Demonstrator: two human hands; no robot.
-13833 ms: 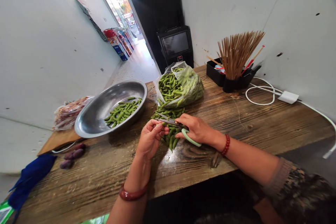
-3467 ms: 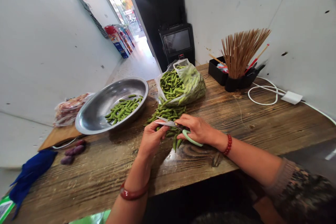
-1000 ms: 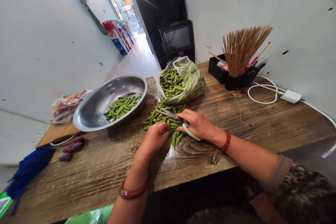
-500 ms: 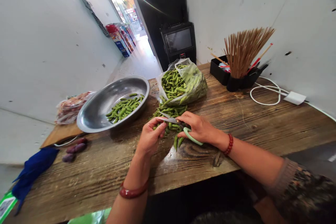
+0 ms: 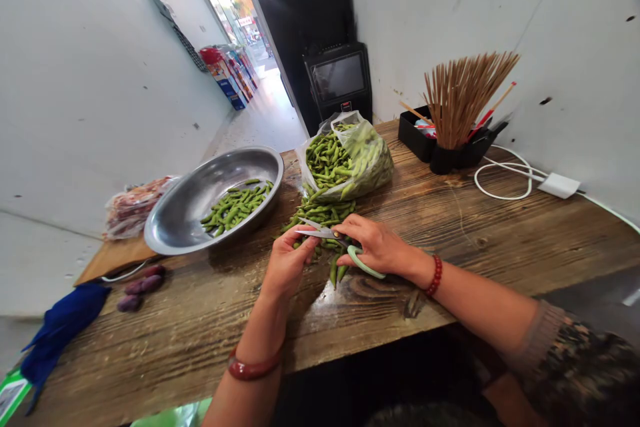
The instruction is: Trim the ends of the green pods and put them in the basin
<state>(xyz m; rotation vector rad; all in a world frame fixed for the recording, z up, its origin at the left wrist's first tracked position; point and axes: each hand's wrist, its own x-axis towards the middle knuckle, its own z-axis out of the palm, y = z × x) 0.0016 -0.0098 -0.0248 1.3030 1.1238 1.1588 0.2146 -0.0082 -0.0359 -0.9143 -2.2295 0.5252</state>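
My right hand (image 5: 373, 243) is closed round the scissors (image 5: 366, 263), which have pale green handles. Their blades point left and stand slightly apart, just over the fingertips of my left hand (image 5: 290, 257). Thumb and fingers of that left hand are pinched together; what they hold is hidden by the fingers and blades. Loose green edamame pods (image 5: 330, 213) lie in a heap behind and under my hands. Beyond them, a clear plastic bag (image 5: 377, 170) full of pods stands with its mouth open. At the left, a wide steel basin (image 5: 173, 220) holds more pods.
On the wooden table (image 5: 200, 320) lie purplish round things (image 5: 141, 285), a blue cloth (image 5: 67, 327) and a bag of pinkish food (image 5: 135, 207) beside the basin. At the back right stand a black holder (image 5: 417, 137) with wooden skewers (image 5: 457, 100) and a white cable (image 5: 503, 197).
The scissor blades have drawn closer together and sit slightly lower at my left fingertips. Both hands otherwise keep their places; the view has shifted very slightly.
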